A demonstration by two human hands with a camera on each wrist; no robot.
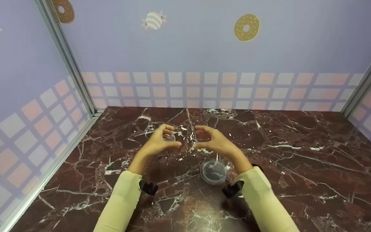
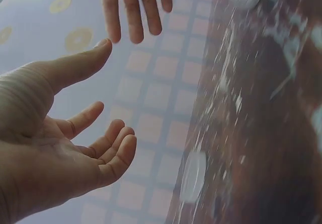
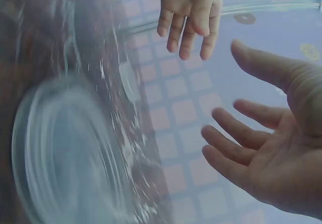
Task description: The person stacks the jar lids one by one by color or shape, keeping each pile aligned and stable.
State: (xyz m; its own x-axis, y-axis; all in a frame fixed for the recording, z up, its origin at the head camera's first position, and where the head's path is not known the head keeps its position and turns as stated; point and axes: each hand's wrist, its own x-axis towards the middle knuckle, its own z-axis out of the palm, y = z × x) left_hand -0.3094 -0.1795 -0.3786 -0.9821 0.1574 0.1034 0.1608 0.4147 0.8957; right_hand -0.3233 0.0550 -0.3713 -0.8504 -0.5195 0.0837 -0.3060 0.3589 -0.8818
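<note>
My left hand hovers over the table, its fingers loosely bent and nothing held between them. Facing it across a small gap, my right hand is also spread in a loose curve and holds nothing. Beneath and just beyond the left fingers lies a small, clear, lid-like disc, partly covered by that hand in the head view. A larger round clear plastic container rests near the right wrist; the right wrist view shows its ridged rim up close, blurred. Neither hand touches these pieces.
The dark red marbled tabletop has white veins and small white flecks around the hands. A patterned wall closes off the back, and a side panel with a metal edge stands at left. Both wrists wear black camera mounts.
</note>
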